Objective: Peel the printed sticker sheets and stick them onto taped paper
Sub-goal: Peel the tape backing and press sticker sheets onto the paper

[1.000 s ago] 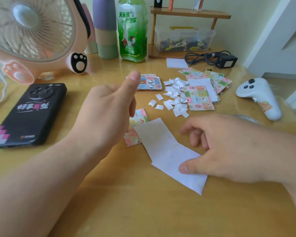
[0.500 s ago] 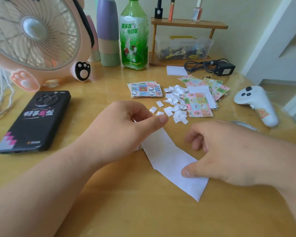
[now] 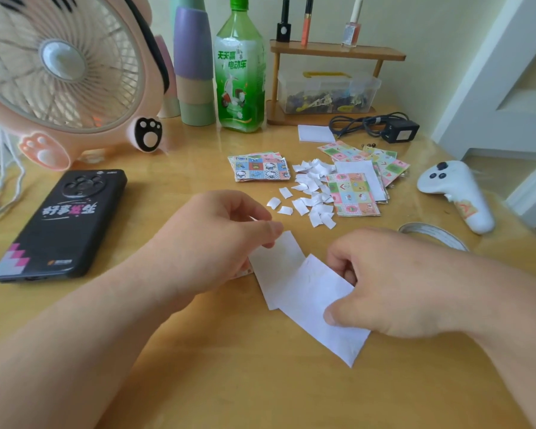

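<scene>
A white paper strip [image 3: 319, 308] lies slanted on the wooden table [image 3: 260, 391] in front of me. My left hand [image 3: 220, 243] pinches its far end between thumb and forefinger, and that end [image 3: 276, 267] stands lifted and creased against the rest. My right hand [image 3: 399, 283] grips the strip's right side, thumb pressed on top and fingers curled at its upper edge. A bit of a printed sticker sheet [image 3: 245, 273] peeks out under my left hand. More printed sticker sheets lie beyond: one stack [image 3: 259, 167] and a second [image 3: 353, 195].
A pile of white paper scraps [image 3: 310, 193] lies between the sticker stacks. A tape roll [image 3: 430, 235] and a white controller [image 3: 458, 193] sit at the right, a black phone [image 3: 62, 221] at the left. A fan [image 3: 59, 72], a green bottle [image 3: 240, 72] and a small shelf [image 3: 334, 54] line the back.
My left hand came down from a raised position and took hold of the strip's far end, which now lifts and creases. My right hand stayed on the strip.
</scene>
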A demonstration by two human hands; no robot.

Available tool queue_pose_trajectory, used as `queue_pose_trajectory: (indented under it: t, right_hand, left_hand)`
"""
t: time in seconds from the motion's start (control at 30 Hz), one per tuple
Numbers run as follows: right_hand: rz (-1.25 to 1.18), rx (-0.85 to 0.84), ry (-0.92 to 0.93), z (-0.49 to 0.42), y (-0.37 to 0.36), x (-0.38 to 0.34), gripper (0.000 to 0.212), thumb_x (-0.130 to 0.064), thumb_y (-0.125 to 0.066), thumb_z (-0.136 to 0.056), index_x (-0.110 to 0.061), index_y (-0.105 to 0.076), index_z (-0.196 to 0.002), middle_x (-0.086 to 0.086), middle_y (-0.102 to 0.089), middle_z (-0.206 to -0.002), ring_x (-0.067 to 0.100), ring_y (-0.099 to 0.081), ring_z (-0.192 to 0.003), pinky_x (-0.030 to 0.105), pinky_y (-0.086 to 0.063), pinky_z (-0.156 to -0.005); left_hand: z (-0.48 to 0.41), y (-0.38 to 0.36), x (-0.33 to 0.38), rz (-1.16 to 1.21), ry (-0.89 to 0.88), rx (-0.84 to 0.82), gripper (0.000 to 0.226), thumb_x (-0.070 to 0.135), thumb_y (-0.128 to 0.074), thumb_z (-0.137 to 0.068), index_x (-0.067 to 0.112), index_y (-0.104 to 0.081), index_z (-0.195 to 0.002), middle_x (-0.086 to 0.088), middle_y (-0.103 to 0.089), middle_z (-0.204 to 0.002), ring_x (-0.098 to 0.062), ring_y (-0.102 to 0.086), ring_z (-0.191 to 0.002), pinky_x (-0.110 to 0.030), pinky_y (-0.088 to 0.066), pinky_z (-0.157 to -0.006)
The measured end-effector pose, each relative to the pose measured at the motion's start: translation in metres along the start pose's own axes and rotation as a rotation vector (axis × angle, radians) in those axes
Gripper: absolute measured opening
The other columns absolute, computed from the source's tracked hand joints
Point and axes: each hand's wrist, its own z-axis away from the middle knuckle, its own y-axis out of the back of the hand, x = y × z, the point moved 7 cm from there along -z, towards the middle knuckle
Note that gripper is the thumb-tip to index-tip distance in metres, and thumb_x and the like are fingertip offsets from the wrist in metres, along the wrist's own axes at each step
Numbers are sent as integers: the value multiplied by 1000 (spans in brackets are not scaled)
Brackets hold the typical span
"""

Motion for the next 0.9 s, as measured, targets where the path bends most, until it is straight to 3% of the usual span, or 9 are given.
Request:
queue_pose_trajectory:
  t: [0.1,0.2,0.27,0.33,0.43,0.53,0.67,0.77,0.9]
  right_hand:
    - [-153,7,45,-1,4,5,33,-41,-79,-70,-15,-68,-86,4,-67,-73,18,-56,-60,43,-51,-60]
    - [-699,60,171,-6,18,8,31,-31,-82,-66,-9,-76,-89,14,-76,-86,19,-70,-78,40,-53,-77]
    - [-1045,97,212,-11,22,14,36,-19,-80,-67,-1,-77,-98,19,-77,-99,33,-74,-99,51,-53,-99]
    - [-1103,169,234,-15,19,11,37,-17,-88,-65,0,-76,-95,20,-76,-99,41,-71,-101,59,-49,-102]
    - [-1106,180,256,-19,7,-2,29,-19,-92,-62,-6,-76,-82,16,-77,-88,36,-73,-84,42,-58,-80]
    - [-1222,238,222,-21,8,-6,33,-41,-83,-74,-10,-72,-77,5,-68,-74,15,-57,-62,25,-39,-53]
    - [-470,552,68,-13,24,-4,60,-81,-56,-73,-30,-61,-103,-9,-67,-80,5,-60,-71,32,-48,-63]
    - [-73,378,3,-8,6,-33,72,-88,-52,-69,-33,-46,-115,-15,-58,-98,12,-57,-97,34,-46,-73]
    - [37,281,-31,-9,-1,-45,76,-81,-63,-72,-27,-37,-119,-7,-54,-119,19,-52,-112,33,-35,-71]
  left_hand:
    - [2,-6,4,4,-40,-87,24,42,-81,-80,19,-75,-84,8,-73,-72,-15,-55,-57,-22,-43,-51]
    - [4,-11,6,129,-62,-206,41,55,-82,-64,17,-74,-78,0,-70,-76,-18,-54,-64,-26,-38,-52]
    - [5,-14,6,266,-58,-277,34,46,-83,-63,17,-74,-78,-3,-70,-81,-17,-55,-65,-26,-36,-51]
    - [4,-15,5,368,-42,-272,27,30,-84,-68,9,-71,-79,-7,-65,-77,-18,-51,-63,-28,-30,-51]
    - [0,-15,3,461,-32,-205,34,19,-76,-73,-7,-67,-92,-15,-63,-80,-24,-47,-62,-38,-18,-54]
    - [-5,-3,4,570,-70,-62,18,9,-71,-68,4,-71,-85,-17,-66,-85,-29,-58,-72,-32,-43,-60]
    - [-5,24,3,810,-11,201,27,12,-54,-78,-7,-63,-95,-20,-64,-84,-33,-64,-74,-41,-51,-74]
    - [0,28,10,924,20,203,33,7,-35,-88,-5,-66,-89,-18,-72,-78,-31,-72,-69,-40,-61,-60]
    - [-2,28,6,964,52,192,37,7,-33,-87,-8,-62,-106,-19,-77,-92,-34,-76,-79,-39,-62,-64]
